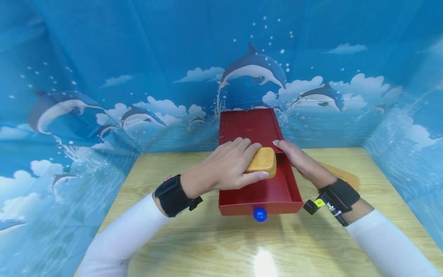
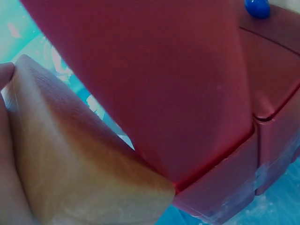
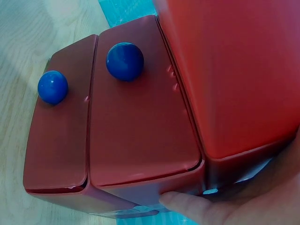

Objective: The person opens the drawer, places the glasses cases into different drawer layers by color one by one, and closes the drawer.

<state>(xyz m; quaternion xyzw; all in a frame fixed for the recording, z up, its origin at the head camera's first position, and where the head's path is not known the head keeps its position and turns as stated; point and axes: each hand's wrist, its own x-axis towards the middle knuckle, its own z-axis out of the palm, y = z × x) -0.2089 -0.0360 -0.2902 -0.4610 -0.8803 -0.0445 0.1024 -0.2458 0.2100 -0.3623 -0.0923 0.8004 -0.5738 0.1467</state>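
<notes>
A red cabinet (image 1: 247,129) of stacked drawers stands at the far side of the table, its top drawer (image 1: 238,209) pulled out toward me. My left hand (image 1: 230,165) grips a golden-yellow, rounded block (image 1: 264,159) over that drawer, thumb on the near side and fingers over the top. In the left wrist view the block (image 2: 93,164) appears close beside the drawer's red wall. My right hand (image 1: 301,159) holds the cabinet's right side, with its thumb at the top edge. In the right wrist view, fingers (image 3: 187,204) lie along the side by two closed lower drawers (image 3: 140,126).
A blue ball knob (image 1: 260,215) sticks out from the open drawer's front. A flat tan piece (image 1: 342,177) lies on the wooden table (image 1: 194,246) behind my right wrist. A blue dolphin-print curtain (image 1: 173,50) surrounds the table's back and sides.
</notes>
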